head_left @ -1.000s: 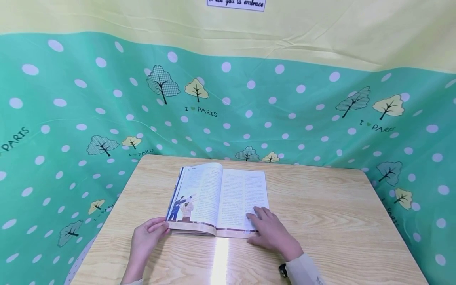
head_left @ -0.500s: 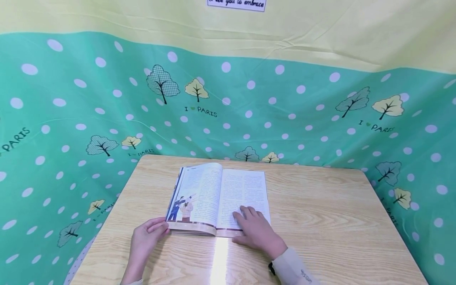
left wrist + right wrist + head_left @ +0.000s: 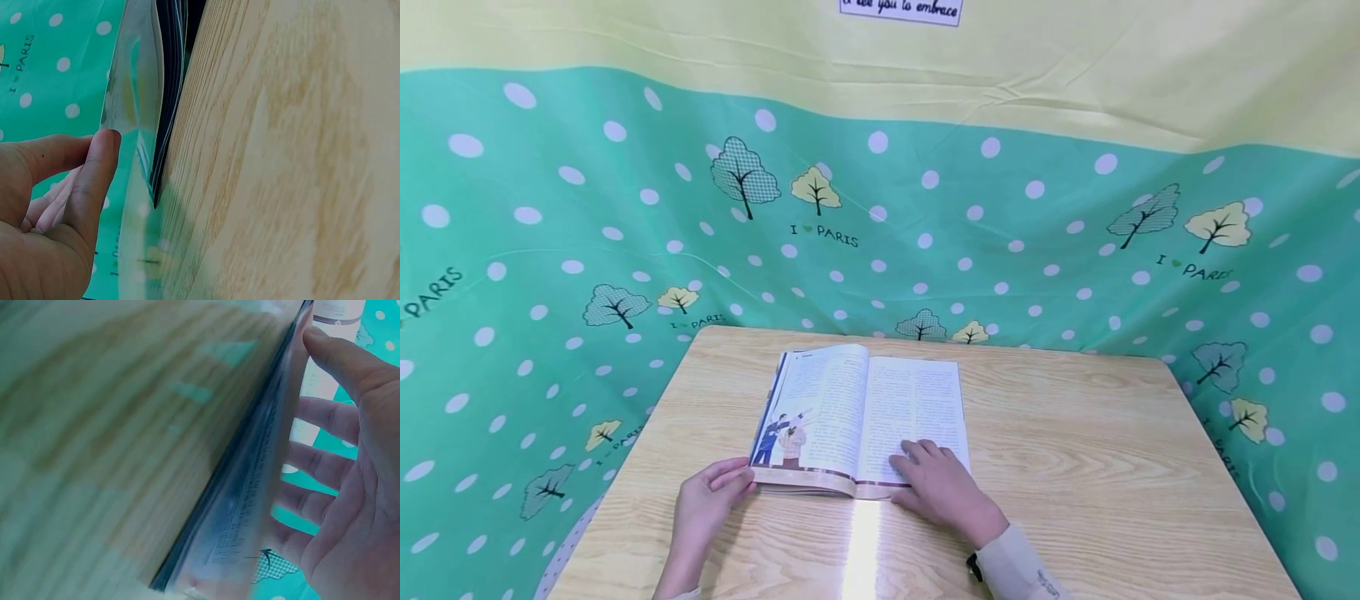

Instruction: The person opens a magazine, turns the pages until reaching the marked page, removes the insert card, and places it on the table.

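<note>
An open magazine (image 3: 912,408) lies on the wooden table, its left page (image 3: 820,400) carrying text and a drawing of two figures. At that page's lower left corner, my left hand (image 3: 711,500) pinches the edge between thumb and finger. In the left wrist view, the thumb of my left hand (image 3: 59,206) meets a finger at the page edge. My right hand (image 3: 947,492) rests on the lower part of the right page, covering some print. The right wrist view has my right hand (image 3: 350,444) with fingers spread over the page and thumb near its lower edge.
The wooden table (image 3: 1075,450) extends right and in front of the magazine, with a bright light reflection (image 3: 862,550) below the spine. A green dotted cloth (image 3: 880,242) with printed trees hangs around the table's back and sides. A dark wristband (image 3: 973,567) shows at the right cuff.
My right hand has slid left over the right page, from its outer edge toward the spine, then dipped slightly. The left hand stays at the left page's corner.
</note>
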### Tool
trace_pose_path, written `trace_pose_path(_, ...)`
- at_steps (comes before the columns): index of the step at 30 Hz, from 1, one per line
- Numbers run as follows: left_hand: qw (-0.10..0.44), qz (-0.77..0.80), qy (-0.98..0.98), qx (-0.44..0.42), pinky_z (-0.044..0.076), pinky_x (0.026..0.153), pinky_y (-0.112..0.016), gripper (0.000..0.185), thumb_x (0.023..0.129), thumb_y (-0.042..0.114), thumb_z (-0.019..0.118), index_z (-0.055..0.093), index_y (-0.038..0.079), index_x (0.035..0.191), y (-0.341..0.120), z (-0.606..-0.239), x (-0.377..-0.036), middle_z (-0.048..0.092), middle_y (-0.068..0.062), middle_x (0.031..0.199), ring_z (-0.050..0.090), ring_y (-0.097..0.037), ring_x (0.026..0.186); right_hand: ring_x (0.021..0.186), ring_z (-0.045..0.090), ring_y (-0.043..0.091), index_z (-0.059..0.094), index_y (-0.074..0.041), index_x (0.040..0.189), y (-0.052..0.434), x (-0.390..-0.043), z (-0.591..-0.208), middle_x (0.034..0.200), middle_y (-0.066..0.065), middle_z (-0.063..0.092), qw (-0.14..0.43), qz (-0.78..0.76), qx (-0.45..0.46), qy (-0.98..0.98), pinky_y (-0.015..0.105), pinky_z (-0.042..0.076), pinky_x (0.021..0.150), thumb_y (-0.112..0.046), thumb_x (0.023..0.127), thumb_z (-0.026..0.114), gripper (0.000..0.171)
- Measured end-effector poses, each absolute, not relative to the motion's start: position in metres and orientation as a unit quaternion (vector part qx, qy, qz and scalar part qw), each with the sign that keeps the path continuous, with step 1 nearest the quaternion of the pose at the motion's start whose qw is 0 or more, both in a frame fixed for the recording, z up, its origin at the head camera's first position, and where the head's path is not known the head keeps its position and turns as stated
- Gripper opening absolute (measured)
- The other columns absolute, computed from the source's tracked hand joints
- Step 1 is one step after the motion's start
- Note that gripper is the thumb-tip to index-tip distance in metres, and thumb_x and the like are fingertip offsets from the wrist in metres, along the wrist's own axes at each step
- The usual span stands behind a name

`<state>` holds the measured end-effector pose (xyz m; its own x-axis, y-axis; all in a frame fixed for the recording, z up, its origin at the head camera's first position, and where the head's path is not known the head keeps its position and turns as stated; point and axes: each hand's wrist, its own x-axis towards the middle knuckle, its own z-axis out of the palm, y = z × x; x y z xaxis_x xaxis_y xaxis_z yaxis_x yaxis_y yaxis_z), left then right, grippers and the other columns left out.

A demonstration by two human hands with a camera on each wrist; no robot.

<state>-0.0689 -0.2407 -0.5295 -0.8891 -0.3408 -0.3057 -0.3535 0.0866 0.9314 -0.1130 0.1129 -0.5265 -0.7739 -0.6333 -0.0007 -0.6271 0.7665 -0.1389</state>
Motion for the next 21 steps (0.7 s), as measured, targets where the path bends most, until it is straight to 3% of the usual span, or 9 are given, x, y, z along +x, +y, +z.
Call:
trace_pose_path(4, 0.006, 0.633, 0.737, -0.236, 0.063, 0.078, -0.027, 0.037, 0.091, 0.005, 0.072, 0.062, -0.01, 0.124, -0.24, -0.529, -0.07, 0.074, -0.017, 0.1, 0.074, -0.018, 0.082, 0.122, 0.056, 0.028, 0.065, -0.015, 0.128, 0.121, -0.112, -0.524, 0.132, 0.007, 0.062, 0.016, -0.079, -0.339, 0.937, 0.05, 0.05, 0.101, -0.048, 0.097, 0.062, 0.045)
trace_pose_path(13, 0.006, 0.63, 0.74, -0.235, 0.063, 0.078, -0.027, 0.037, 0.092, 0.005, 0.072, 0.061, -0.01, 0.124, -0.239, -0.528, -0.07, 0.074, -0.017, 0.099, 0.073, -0.019, 0.082, 0.111, 0.063, 0.026, 0.069, -0.011, 0.123, 0.149, -0.111, -0.514, 0.117, 0.005, 0.069, -0.048, -0.094, -0.307, 0.946, 0.049, 0.05, 0.1, -0.045, 0.093, 0.069, 0.045)
trace_pose_path(21, 0.015, 0.548, 0.802, -0.236, 0.054, 0.075, -0.011, 0.042, 0.092, 0.026, 0.074, 0.067, 0.001, 0.125, -0.24, -0.527, -0.069, 0.074, -0.009, 0.107, 0.068, -0.006, 0.091, 0.118, 0.058, 0.038, 0.053, -0.002, 0.141, 0.172, -0.115, -0.516, 0.129, 0.019, 0.061, -0.078, -0.144, -0.193, 0.968, 0.055, 0.052, 0.099, -0.05, 0.088, 0.074, 0.074)
